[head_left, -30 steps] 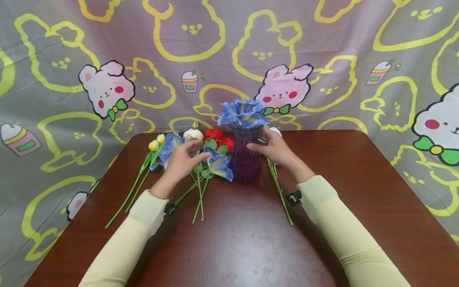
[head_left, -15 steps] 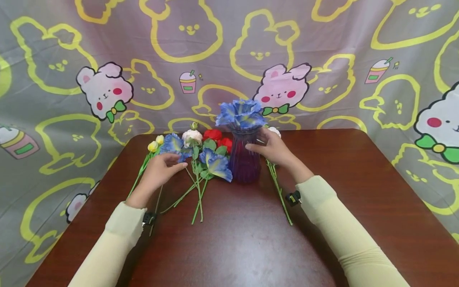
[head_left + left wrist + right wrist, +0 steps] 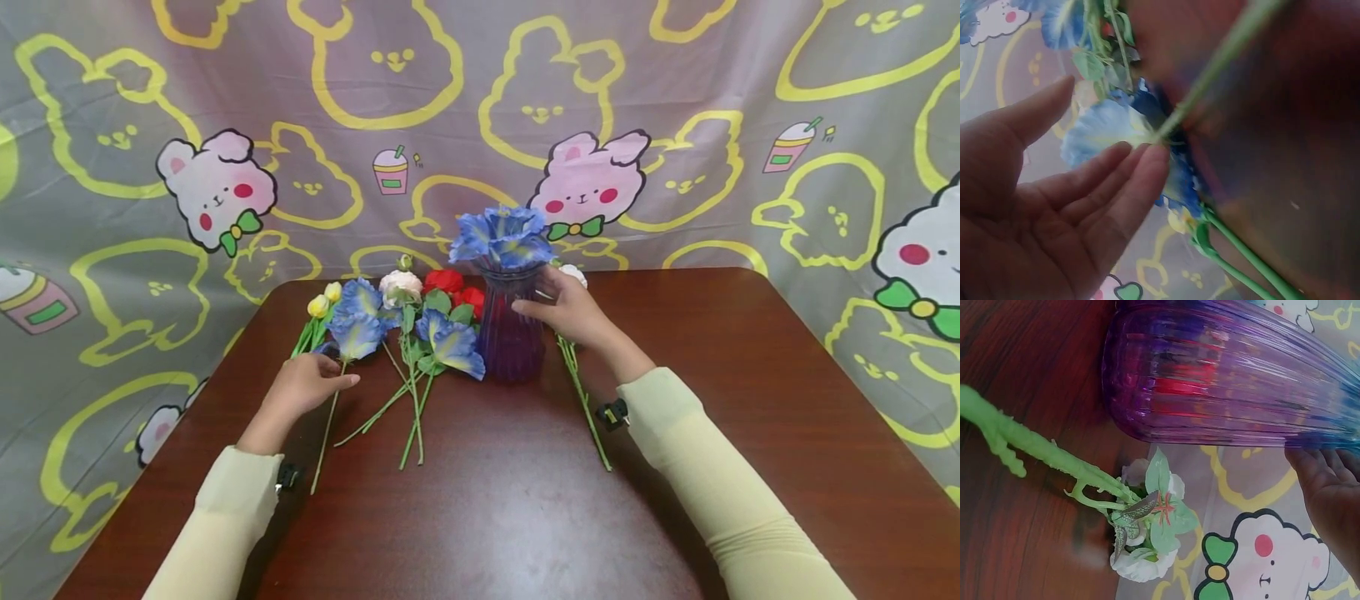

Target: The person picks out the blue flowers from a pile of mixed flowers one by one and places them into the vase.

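Beside the stem of a blue flower (image 3: 356,335), my left hand (image 3: 303,385) is low over the table's left side. Its fingertips meet the stem just under the bloom in the left wrist view, while the thumb (image 3: 1044,109) stands well apart. A purple ribbed glass vase (image 3: 512,333) stands upright with blue blooms (image 3: 502,237) in its mouth. Just below the rim, my right hand (image 3: 573,308) holds the vase, thumb across the front and fingers partly hidden behind. In the right wrist view, those fingers (image 3: 1313,465) touch the glass.
Yellow tulips (image 3: 318,304), a pale pink flower (image 3: 401,287), red flowers (image 3: 444,282) and another blue flower (image 3: 452,343) lie left of the vase, their stems crossing. A white flower (image 3: 1147,562) lies to its right. A patterned cloth (image 3: 450,125) hangs behind the table.
My left hand has moved left and toward me, from above the flowers near the vase down to the blue flower's stem. The right hand and vase have stayed put.
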The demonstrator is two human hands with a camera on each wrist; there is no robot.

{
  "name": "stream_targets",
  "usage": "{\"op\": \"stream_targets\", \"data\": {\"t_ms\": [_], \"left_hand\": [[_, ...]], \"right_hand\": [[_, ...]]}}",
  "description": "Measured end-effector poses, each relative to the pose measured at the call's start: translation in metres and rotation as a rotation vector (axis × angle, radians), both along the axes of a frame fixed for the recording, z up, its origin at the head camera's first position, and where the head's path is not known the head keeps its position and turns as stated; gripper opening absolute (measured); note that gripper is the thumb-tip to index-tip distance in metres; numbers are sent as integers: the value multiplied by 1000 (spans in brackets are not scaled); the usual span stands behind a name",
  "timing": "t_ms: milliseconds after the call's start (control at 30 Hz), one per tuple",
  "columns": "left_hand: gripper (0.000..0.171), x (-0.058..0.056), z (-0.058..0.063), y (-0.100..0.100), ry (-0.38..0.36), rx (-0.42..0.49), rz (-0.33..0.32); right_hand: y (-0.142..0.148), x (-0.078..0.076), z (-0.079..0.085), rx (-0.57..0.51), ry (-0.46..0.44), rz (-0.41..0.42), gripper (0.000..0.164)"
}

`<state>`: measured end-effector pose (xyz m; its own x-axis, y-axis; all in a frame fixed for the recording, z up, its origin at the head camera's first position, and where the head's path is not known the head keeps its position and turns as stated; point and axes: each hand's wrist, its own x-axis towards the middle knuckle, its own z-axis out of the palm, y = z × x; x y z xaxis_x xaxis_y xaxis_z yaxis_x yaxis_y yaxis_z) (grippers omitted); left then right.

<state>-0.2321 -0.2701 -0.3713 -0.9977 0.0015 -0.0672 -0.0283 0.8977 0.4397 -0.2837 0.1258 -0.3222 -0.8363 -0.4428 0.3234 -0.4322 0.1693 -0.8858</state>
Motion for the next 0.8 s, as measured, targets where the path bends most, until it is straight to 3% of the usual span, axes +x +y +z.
{"op": "stream_targets", "data": {"t_ms": [200, 333, 533, 800], "left_hand": [[48, 0, -10, -13, -91, -36, -7], [37, 0, -13, -17, -143, -6, -1], [37, 1, -14, -15, -248, 54, 0], [25, -1, -15, -14, -257, 104, -16]], "right_hand": [[0, 1, 0, -10, -1, -8, 67], [-1, 1, 0, -18, -13, -9, 66], [-2, 1, 0, -16, -15, -6, 66], [-1, 1, 1, 1, -22, -18, 68]]}}
